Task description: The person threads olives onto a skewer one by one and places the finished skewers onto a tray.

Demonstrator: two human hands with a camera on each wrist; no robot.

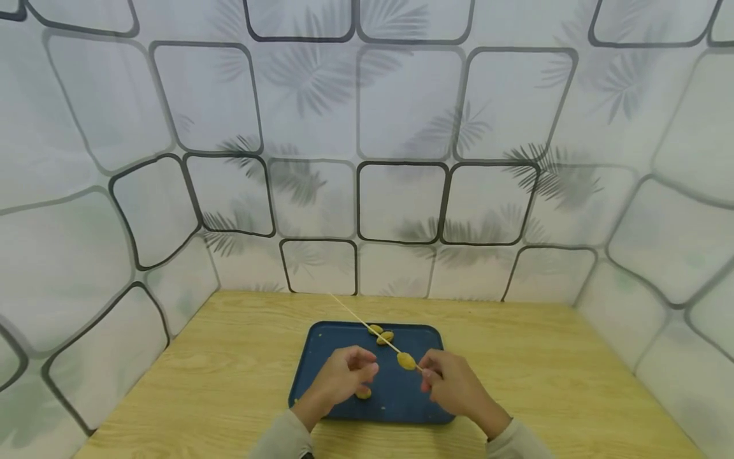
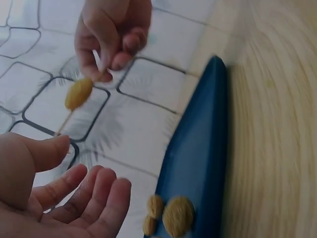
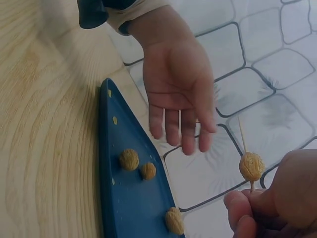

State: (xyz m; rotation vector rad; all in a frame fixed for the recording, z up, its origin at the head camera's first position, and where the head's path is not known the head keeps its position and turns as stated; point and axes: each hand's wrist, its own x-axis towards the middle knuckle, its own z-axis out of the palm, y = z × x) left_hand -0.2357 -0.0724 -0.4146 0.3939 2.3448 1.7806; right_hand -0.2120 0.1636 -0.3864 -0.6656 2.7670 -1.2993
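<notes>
Fruit on stick, held above tray.
Right hand pinches stick's near end; left hand empty, fingers apart. Slack pinch could let it tip, dropping fruit (loose fruits lie below).

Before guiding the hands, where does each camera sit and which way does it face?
Head: on the head, facing forward and down at the tray; left hand, right hand and sleeves show.
Left wrist: worn there, facing past left hand toward right; both show.
Right wrist: worn there, facing past right hand toward left; both show.
Both wrist views share the tray, stick and yellow piece.
</notes>
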